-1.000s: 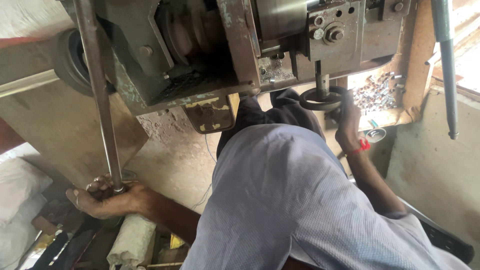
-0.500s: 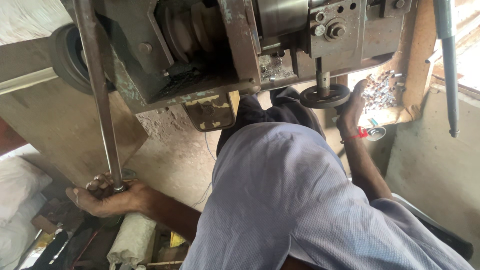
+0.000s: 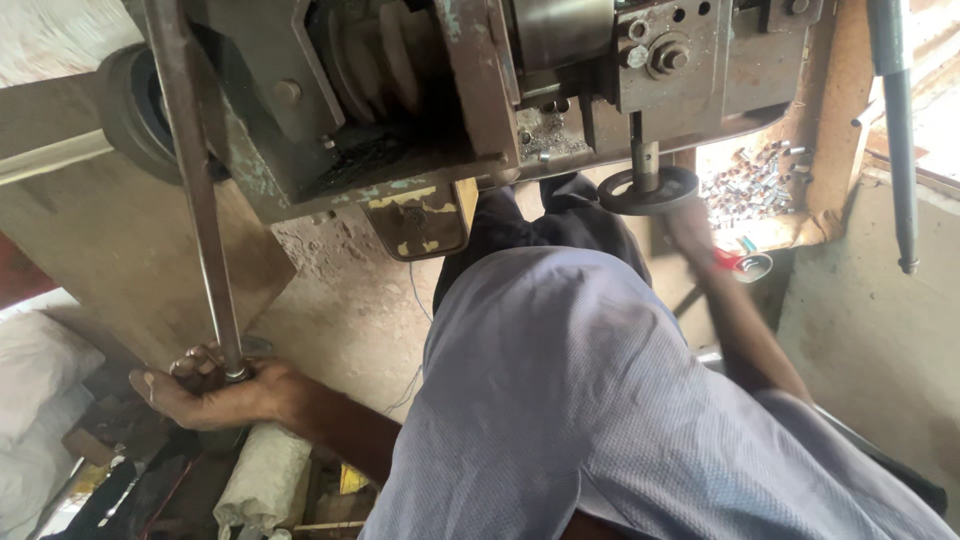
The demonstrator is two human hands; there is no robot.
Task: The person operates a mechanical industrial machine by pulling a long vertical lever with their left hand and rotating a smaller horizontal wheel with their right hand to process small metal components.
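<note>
My left hand (image 3: 205,392) is closed around the lower end of a long steel rod (image 3: 195,180), which rises up the left side of a worn green-grey machine (image 3: 420,110). My right hand (image 3: 692,228), with a red band at the wrist, is blurred just under the right rim of a small dark handwheel (image 3: 650,190) on a vertical shaft. It touches or nearly touches the rim, and the grip is not clear. My light blue shirt (image 3: 600,400) fills the lower middle of the view.
A heap of small metal parts (image 3: 750,180) lies in an opening at the right. A second dark rod (image 3: 895,130) hangs at the far right. White sacks (image 3: 40,390), a cloth-wrapped bundle (image 3: 265,480) and tools lie on the floor at lower left.
My right hand has slid from gripping the handwheel's rim down to just below it. My left hand stays on the rod's lower end.
</note>
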